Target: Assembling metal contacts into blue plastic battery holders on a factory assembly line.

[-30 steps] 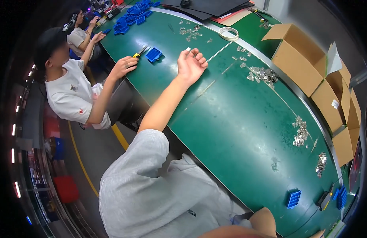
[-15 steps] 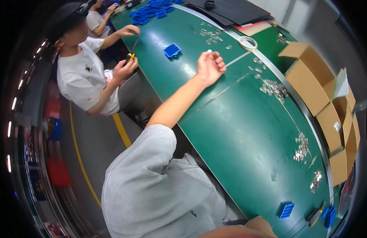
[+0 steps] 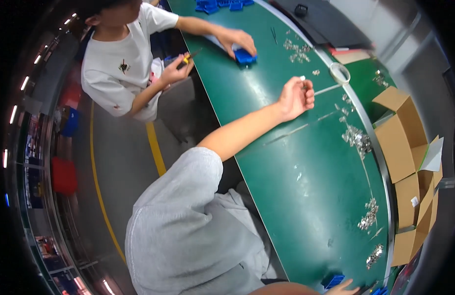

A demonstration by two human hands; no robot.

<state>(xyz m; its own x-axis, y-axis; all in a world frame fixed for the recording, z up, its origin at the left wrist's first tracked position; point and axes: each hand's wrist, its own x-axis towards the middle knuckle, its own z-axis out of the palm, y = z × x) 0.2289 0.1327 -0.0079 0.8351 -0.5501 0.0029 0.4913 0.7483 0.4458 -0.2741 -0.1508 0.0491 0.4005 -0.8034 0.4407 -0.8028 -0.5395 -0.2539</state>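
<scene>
My left hand (image 3: 295, 100) is over the green table (image 3: 306, 182), its arm stretched out to the far side. Its fingers are loosely curled and hold nothing that I can see; one fingertip bears something white. At the lower edge, part of my right hand (image 3: 343, 288) shows with fingers stretched out, beside a slotted blue tray (image 3: 332, 280). Another blue piece (image 3: 380, 291) and a dark tool lie just right of that hand, partly cut off. Beyond my left hand, a co-worker's hand is on a blue tray (image 3: 246, 57).
Small shiny metal parts lie in piles (image 3: 357, 140) along the table's right side. A tape roll (image 3: 340, 73) lies near the metal edge strip. Open cardboard boxes (image 3: 397, 142) stand beyond it. The co-worker at left holds a yellow-handled tool (image 3: 187, 59). More blue trays (image 3: 220, 5) lie at the far end.
The view has shifted. The co-worker's hand has reached across to the far blue tray. My right hand has come into view beside the near blue tray; my left hand keeps its loose curl.
</scene>
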